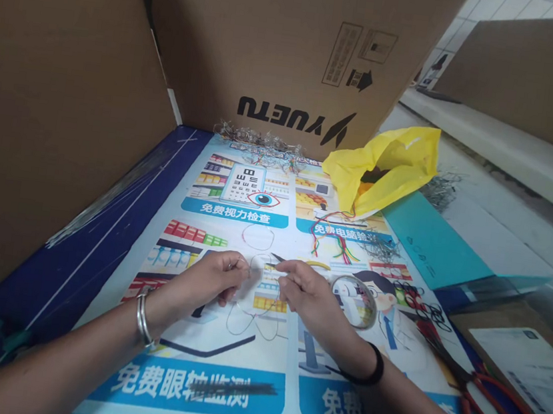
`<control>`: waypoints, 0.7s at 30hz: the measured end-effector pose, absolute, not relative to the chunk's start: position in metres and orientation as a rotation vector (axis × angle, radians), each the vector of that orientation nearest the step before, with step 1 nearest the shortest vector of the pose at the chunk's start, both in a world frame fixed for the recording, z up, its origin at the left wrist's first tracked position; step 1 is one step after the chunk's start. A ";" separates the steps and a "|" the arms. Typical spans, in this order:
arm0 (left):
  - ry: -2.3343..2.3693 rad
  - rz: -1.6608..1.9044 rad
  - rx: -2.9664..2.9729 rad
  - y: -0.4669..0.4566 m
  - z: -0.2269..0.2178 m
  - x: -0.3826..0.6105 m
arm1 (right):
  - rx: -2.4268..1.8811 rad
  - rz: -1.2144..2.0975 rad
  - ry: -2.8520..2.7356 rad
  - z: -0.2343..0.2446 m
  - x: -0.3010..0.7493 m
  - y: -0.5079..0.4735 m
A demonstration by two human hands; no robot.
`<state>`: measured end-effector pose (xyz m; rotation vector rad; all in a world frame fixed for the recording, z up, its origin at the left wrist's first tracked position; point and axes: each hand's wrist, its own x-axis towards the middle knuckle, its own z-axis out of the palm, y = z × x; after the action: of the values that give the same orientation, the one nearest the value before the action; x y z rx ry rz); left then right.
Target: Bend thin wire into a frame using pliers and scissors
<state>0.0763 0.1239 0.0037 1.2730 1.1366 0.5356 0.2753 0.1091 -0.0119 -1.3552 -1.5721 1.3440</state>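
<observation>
Thumb and fingertips of my left hand [222,275] pinch a thin wire [258,259] bent into loops. My right hand [307,295] is closed, its fingers pinching the same wire from the other side. Below and between the hands hang more rounded wire loops [241,330], petal-like in outline. By the right index fingertip shows a small dark pointed shape [277,258]; whether it is a held tool or part of the printed sheet I cannot tell. A separate thin wire ring [258,237] lies just beyond my hands. To the right is a roll of clear tape [371,306].
Cardboard walls [256,43] rise behind and left. Tangled wire pieces [264,144] lie at the back, near a yellow bag [404,155]. Coloured threads [344,249] lie before it. At right are a teal folder [433,246] and red-handled scissors [481,386]; dark thin sticks [234,388] lie in front.
</observation>
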 end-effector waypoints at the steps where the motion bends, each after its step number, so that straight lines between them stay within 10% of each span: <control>1: 1.133 0.523 1.269 0.124 0.005 0.076 | -1.329 1.393 -1.556 -0.011 0.275 0.110; 21: 0.993 0.301 1.289 0.125 0.008 0.072 | -1.251 1.715 -1.528 -0.006 0.277 0.117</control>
<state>0.0724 0.1246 0.0079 1.2893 0.9930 0.3005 0.2770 0.1173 -0.0057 -1.2514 -1.5283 1.7152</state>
